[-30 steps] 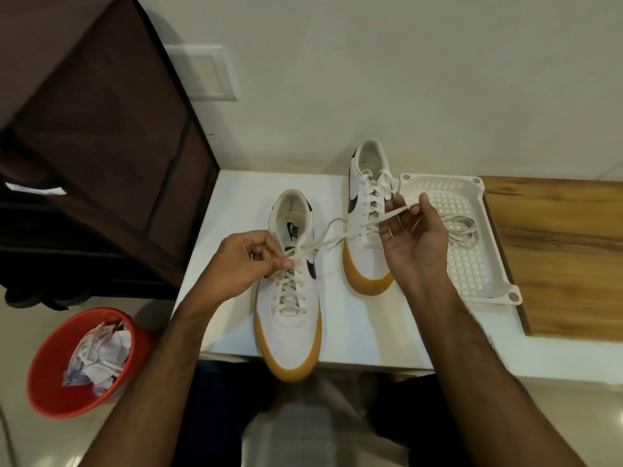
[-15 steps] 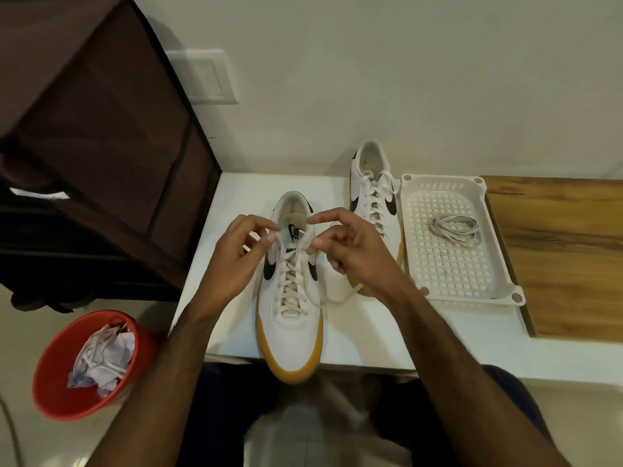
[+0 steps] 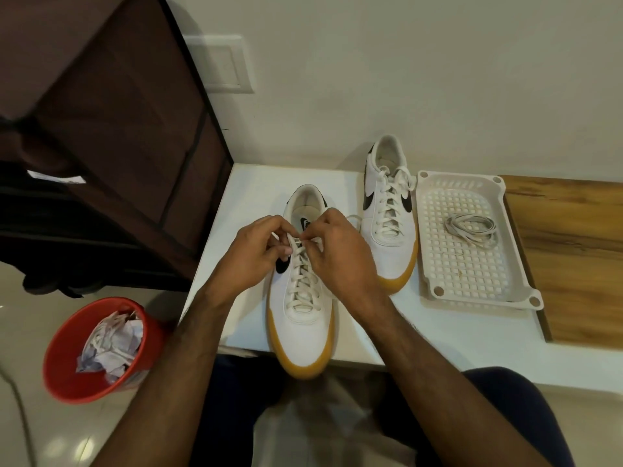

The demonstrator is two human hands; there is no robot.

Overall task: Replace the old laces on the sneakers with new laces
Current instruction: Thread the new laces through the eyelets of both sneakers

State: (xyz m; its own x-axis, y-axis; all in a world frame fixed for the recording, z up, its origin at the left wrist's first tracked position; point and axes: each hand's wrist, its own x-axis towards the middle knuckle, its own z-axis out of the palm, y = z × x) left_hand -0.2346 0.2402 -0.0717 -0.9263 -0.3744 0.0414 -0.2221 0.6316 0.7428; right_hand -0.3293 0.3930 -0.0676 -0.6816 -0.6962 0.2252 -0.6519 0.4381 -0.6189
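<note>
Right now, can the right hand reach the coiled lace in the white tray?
Probably yes. The coiled lace lies uncovered in the white tray, on the right hand's own side; only the far sneaker stands between. But that hand now pinches the near sneaker's lace and must let go first.

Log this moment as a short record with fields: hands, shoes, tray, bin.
left hand: pinches lace at top of near sneaker
right hand: pinches the same lace
far sneaker: laced, untouched
tray: holds a coiled lace
red bin: on floor, crumpled paper inside
</note>
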